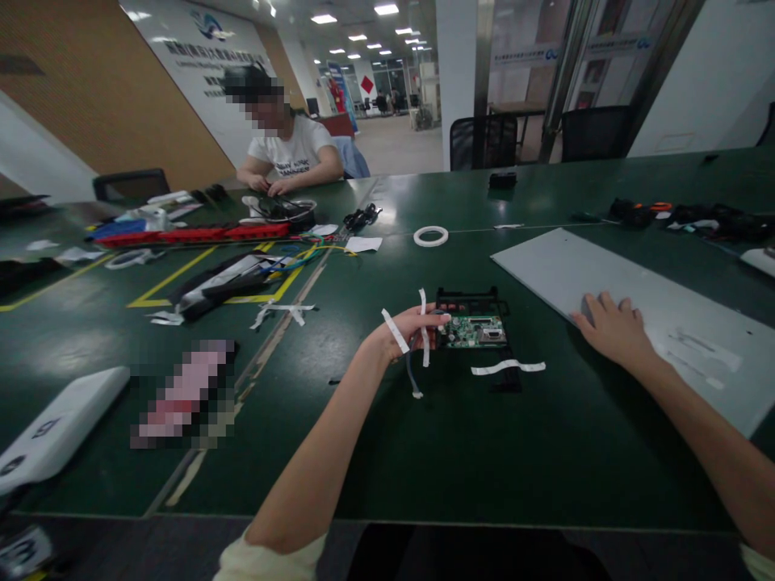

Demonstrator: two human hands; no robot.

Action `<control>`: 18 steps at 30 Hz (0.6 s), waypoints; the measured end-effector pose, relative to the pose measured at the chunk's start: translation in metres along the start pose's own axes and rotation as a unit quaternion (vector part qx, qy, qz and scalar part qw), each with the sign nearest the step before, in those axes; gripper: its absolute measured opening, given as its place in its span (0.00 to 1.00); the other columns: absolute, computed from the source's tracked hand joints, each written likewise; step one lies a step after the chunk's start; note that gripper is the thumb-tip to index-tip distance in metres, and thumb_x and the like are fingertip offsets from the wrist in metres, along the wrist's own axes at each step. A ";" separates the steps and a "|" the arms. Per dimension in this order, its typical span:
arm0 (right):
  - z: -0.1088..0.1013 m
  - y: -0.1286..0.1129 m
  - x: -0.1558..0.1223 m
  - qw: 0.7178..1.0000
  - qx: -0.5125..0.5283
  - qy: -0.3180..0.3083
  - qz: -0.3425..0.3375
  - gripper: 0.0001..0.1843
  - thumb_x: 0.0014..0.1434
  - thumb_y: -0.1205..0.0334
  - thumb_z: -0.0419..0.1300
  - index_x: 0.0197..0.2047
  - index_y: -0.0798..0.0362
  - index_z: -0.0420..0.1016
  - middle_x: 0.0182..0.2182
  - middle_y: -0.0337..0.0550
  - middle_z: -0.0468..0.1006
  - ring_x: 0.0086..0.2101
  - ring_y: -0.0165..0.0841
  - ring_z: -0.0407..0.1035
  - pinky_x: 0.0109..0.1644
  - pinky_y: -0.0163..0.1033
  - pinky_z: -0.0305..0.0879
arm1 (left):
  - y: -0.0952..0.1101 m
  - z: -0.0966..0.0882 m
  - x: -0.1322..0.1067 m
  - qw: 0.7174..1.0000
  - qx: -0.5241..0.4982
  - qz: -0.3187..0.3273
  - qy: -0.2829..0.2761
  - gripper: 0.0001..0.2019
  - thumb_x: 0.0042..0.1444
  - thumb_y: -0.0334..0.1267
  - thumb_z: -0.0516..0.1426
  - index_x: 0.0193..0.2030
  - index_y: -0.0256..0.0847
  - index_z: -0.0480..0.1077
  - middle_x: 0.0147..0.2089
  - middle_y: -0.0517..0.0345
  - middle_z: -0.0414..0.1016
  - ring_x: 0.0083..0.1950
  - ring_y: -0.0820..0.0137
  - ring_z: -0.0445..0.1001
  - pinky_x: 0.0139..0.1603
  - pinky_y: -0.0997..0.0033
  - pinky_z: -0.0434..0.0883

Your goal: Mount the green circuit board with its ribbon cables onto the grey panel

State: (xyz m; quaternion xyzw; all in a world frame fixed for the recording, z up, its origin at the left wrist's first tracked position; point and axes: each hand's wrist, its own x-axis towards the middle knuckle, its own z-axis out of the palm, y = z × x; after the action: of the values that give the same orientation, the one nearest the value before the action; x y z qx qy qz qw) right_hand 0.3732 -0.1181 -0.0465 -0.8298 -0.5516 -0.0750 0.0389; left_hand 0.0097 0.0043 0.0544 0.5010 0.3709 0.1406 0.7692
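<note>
Though near circuit board (475, 332), tape strip (493, 369) (wavy)

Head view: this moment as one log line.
left hand: grips circuit board at left end | right hand: rests on pale panel | white strips: two across left hand | white ring: on table beyond board
</note>
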 end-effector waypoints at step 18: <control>-0.032 -0.059 -0.027 0.956 0.111 -0.040 -0.269 0.35 0.62 0.40 0.41 0.68 0.47 0.48 0.67 0.43 0.43 0.64 0.51 0.38 0.64 0.58 0.45 | 0.006 0.002 -0.006 0.999 0.026 0.037 0.019 0.23 0.47 0.34 0.64 0.51 0.37 0.70 0.33 0.57 0.74 0.23 0.80 0.66 0.22 0.79 0.63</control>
State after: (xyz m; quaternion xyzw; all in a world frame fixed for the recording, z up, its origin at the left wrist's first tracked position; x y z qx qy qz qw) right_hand 0.3055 -0.1245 -0.0203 -0.6438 -0.7601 0.0124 0.0870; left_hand 0.0075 0.0022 0.0623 0.5311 0.3705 0.1686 0.7431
